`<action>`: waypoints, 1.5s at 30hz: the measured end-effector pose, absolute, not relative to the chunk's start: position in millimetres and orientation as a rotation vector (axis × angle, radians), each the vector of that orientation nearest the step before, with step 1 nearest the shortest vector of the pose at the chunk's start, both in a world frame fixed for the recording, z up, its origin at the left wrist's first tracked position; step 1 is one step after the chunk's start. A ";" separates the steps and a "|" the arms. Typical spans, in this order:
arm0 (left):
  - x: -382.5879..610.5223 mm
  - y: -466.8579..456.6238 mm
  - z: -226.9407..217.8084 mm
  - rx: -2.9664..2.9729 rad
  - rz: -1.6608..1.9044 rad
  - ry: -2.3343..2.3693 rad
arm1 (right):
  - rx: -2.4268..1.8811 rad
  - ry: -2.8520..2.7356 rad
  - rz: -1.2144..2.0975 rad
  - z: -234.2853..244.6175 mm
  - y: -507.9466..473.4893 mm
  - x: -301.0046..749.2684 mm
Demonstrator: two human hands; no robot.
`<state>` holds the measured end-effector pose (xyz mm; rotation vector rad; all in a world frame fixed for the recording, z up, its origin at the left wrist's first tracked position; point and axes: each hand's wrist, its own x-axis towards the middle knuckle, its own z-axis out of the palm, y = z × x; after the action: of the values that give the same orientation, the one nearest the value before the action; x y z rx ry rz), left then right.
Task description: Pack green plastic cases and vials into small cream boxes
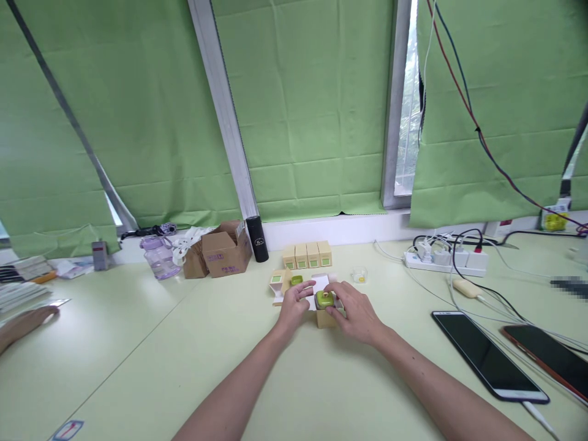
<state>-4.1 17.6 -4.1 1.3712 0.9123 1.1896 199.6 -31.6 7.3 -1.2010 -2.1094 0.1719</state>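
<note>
My right hand (359,311) grips a small, glossy green, rounded case (324,299) with a little beige knob on top, thumb and fingers on its sides. The case is at the mouth of a small open kraft cardboard box (326,320); how deep it sits inside I cannot tell. Beside the box, my left hand (293,307) has its fingers apart and near the white flap (320,282), holding nothing I can see. Behind that hand lie another opened kraft box (278,279) and a second small green piece (297,280).
Several closed kraft boxes (307,256) stand in a row behind. A clear plastic piece (359,276) lies to the right. A power strip (445,262), cables and phones (489,352) are at right; a carton (226,251), black bottle (257,239) and purple jug (160,258) at left. Another person's hand (27,324) rests far left.
</note>
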 end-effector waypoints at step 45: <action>-3.0 15.4 -2.9 1.335 1.189 0.875 | -1.100 -1.723 0.516 -19.9 -3.3 192.4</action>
<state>-3.0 15.4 -2.9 1.3349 0.8749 1.1891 192.4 -3.3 -19.9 -1.1005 -1.7234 0.5161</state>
